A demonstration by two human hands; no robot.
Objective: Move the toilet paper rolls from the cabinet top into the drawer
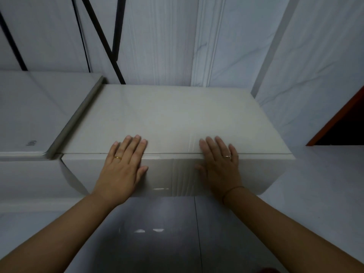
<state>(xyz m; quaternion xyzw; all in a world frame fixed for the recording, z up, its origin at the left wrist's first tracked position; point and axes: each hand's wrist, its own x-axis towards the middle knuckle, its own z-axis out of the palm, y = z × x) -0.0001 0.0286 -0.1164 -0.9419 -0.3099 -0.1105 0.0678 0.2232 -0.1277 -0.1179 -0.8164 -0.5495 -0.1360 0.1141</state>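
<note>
A white cabinet [177, 117] fills the middle of the head view, its flat top bare. No toilet paper roll shows anywhere. The drawer front [169, 172] sits flush under the top edge, closed. My left hand [124, 164] lies flat with fingers spread, palm on the drawer front and fingertips over the top edge. My right hand [218, 164] rests the same way a little to the right, holding nothing.
A white appliance [29, 115] with a grey rim [78, 117] stands against the cabinet's left side. Black rods [102, 36] lean on the white sheeted wall behind. A red-brown door edge [338, 119] is at the right. Glossy grey floor tiles [157, 233] lie below.
</note>
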